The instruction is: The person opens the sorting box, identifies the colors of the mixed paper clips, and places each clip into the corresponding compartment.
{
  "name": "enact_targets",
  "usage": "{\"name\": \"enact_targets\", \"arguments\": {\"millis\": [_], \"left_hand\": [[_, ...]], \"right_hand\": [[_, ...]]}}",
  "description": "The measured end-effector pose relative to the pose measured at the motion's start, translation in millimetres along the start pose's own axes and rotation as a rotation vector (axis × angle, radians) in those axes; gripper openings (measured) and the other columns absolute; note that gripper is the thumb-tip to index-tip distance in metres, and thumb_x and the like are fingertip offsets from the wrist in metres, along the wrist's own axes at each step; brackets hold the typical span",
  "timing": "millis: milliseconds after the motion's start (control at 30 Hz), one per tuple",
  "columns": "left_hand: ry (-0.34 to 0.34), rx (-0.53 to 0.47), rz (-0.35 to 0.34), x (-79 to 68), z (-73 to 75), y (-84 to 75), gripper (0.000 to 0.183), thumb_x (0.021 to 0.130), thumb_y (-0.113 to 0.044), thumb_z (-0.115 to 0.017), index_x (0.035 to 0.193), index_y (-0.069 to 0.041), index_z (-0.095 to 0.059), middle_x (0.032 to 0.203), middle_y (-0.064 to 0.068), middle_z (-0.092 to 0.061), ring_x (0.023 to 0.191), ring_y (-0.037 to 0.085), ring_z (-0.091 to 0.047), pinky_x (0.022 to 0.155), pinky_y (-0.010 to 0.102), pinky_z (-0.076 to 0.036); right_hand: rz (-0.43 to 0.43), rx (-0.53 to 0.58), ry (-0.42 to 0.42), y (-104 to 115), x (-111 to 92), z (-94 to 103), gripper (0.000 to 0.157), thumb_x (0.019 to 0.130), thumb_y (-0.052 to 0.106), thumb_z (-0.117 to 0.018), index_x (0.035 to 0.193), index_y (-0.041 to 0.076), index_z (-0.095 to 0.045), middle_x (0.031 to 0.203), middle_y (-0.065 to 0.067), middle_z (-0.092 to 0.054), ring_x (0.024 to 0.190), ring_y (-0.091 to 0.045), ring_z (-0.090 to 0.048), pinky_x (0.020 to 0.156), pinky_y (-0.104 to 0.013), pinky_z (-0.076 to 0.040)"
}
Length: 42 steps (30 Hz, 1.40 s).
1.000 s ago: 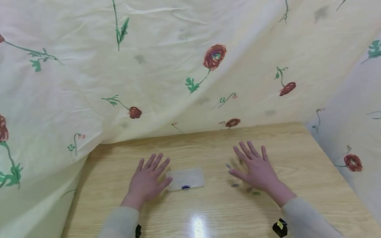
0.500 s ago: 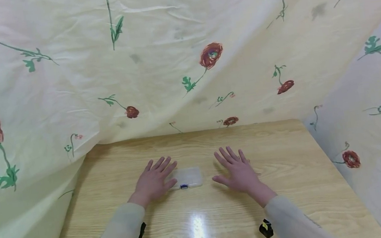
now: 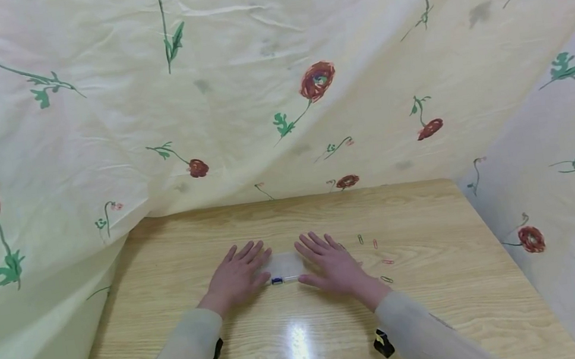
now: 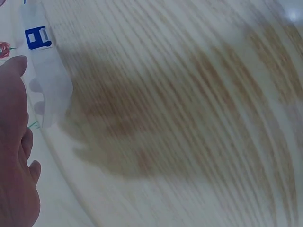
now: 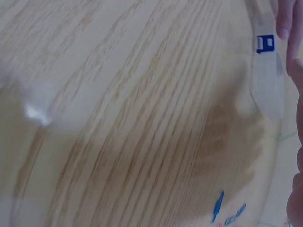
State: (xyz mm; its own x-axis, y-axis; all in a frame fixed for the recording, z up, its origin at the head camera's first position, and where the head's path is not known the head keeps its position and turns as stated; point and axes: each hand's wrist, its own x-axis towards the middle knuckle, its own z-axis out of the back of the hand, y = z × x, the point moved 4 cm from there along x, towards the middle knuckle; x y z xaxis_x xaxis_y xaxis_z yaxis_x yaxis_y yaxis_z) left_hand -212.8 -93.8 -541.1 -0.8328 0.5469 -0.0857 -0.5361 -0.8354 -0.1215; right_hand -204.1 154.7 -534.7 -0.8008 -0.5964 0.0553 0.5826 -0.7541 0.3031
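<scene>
Translucent plastic makes the small box (image 3: 285, 266), which lies on the wooden table (image 3: 433, 221) about halfway between its left and right edges, and the blue clasp (image 3: 276, 281) is on the long side facing the person. At the left end of this box is the left hand (image 3: 239, 272), palm down, with its fingers straight and a little spread, and the thumb stands apart from them. At the right end is the right hand (image 3: 332, 264), in much the same shape, also wide and holding nothing. Both hands cover the ends of the box in the head view, but I cannot tell if the skin touches the plastic. Each wrist view shows a soft shadow on the tabletop.

Between the right hand and the right edge of the table lie several paper clips: one green clip (image 3: 360, 239) nearest to the far edge, one red clip (image 3: 375, 243) beside it, one pinkish clip (image 3: 388, 262) and another green clip (image 3: 386, 279) closer to the person. Behind the far edge hangs a cream cloth (image 3: 235, 108) with printed red flowers.
</scene>
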Motion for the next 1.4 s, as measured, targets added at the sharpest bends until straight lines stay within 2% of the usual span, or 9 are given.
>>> {"name": "enact_targets", "arguments": {"millis": [333, 600, 967, 1167, 1400], "left_hand": [[-0.035, -0.053, -0.008, 1.6, -7.8, -2.7, 0.06, 0.112, -0.053, -0.047, 0.165, -0.024, -0.044, 0.173, 0.002, -0.035, 0.161, 0.027, -0.031, 0.132, 0.054, -0.021], [-0.028, -0.044, -0.001, 3.9, -10.0, -1.3, 0.063, 0.112, -0.056, -0.045, 0.167, -0.026, -0.042, 0.174, 0.001, -0.034, 0.161, 0.025, -0.03, 0.133, 0.053, -0.02], [-0.015, -0.054, 0.019, 6.3, -4.6, -2.0, 0.063, 0.11, -0.056, -0.049, 0.166, -0.026, -0.043, 0.173, 0.0, -0.036, 0.161, 0.024, -0.031, 0.133, 0.053, -0.021], [-0.013, -0.07, 0.029, 7.8, -6.5, 0.4, 0.064, 0.109, -0.055, -0.052, 0.165, -0.026, -0.044, 0.173, 0.0, -0.036, 0.16, 0.024, -0.032, 0.132, 0.053, -0.022], [-0.018, -0.087, 0.035, 7.8, -7.3, 3.2, 0.063, 0.109, -0.055, -0.052, 0.165, -0.026, -0.045, 0.172, 0.001, -0.037, 0.16, 0.024, -0.034, 0.132, 0.053, -0.023]], "right_hand": [[0.106, 0.016, 0.015, 6.9, 17.6, -16.2, 0.07, 0.109, 0.042, -0.061, 0.164, 0.005, -0.041, 0.171, -0.014, -0.037, 0.161, -0.035, -0.028, 0.131, -0.057, -0.021], [0.084, 0.001, 0.069, 4.7, 20.4, -22.1, 0.065, 0.112, 0.042, -0.054, 0.166, 0.009, -0.038, 0.173, -0.008, -0.033, 0.163, -0.028, -0.024, 0.134, -0.048, -0.015], [0.091, 0.008, 0.046, 4.3, 22.3, -27.1, 0.063, 0.112, 0.038, -0.056, 0.165, 0.008, -0.04, 0.172, -0.008, -0.035, 0.162, -0.027, -0.027, 0.134, -0.048, -0.016], [0.076, 0.016, 0.048, 5.1, 22.3, -30.5, 0.064, 0.113, 0.041, -0.053, 0.166, 0.01, -0.037, 0.174, -0.006, -0.031, 0.163, -0.025, -0.024, 0.134, -0.046, -0.013], [0.091, 0.023, 0.017, 9.0, 23.4, -28.4, 0.063, 0.112, 0.038, -0.055, 0.165, 0.007, -0.04, 0.172, -0.009, -0.034, 0.162, -0.028, -0.028, 0.134, -0.049, -0.016]]}}
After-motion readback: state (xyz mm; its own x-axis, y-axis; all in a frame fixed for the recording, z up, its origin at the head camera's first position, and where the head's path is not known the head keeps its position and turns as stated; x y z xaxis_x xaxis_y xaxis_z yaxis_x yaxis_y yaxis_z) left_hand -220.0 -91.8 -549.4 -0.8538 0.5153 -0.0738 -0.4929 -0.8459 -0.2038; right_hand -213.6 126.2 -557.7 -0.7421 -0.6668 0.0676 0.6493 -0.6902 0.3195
